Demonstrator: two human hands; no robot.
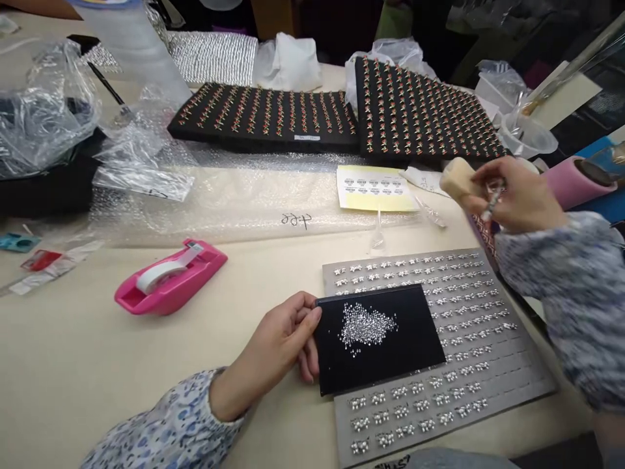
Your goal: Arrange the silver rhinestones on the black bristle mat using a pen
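My left hand (273, 348) grips the left edge of a flat black tray (390, 371), thumb on top and fingers beneath. A loose pile of tiny clear rhinestones (366, 326) lies on the tray. The tray is above a grey display board (517, 345) set with rows of silvery jewellery pieces (420, 405), hiding part of it. At the right, my right hand (517, 192) is closed on a slim silvery piece (494, 198), whose kind I cannot make out. A beige rounded block (457, 179) is at its fingertips; whether it is held is unclear.
A pink tape dispenser (170, 279) sits at left. Two black boards, one flatter (263, 114) and one propped up (420, 111), carry rows of small red-and-gold pieces. A label sheet (375, 189) lies on bubble wrap (234, 202). Right of my hand is a pink roll (569, 182).
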